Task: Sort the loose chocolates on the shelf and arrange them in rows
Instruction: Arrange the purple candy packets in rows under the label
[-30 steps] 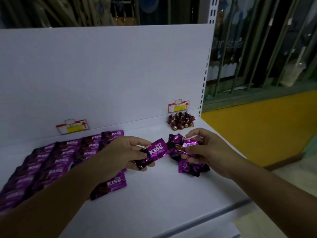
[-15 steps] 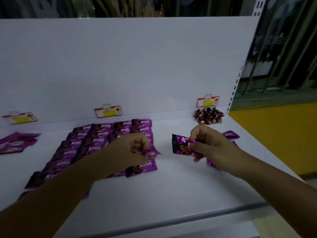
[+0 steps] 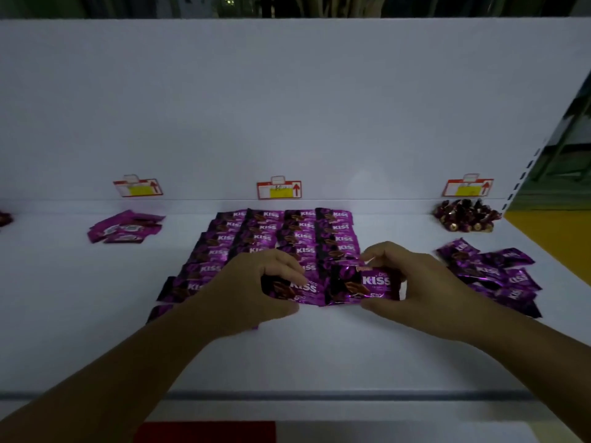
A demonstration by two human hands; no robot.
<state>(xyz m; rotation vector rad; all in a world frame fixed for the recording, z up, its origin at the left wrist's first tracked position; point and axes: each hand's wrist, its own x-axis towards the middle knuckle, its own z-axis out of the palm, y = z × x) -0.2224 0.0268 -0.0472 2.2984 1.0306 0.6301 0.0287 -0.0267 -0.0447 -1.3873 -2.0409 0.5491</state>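
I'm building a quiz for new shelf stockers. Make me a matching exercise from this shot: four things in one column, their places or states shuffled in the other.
Column one
1 right hand
2 brown-wrapped chocolates
3 small purple pile
4 loose KISS pile

Column two
a below the left price tag
b holds a KISS packet at the front of the rows
c back corner, below the right price tag
d jumbled, right of the rows, toward the front

Pairs: 1-b, 2-c, 3-a, 4-d

Light is being caught by the glossy, crinkled foil wrappers [image 3: 335,233]; the shelf [image 3: 287,356] is being shown smooth and matt white, the price tags [image 3: 279,190] are being seen as flat paper.
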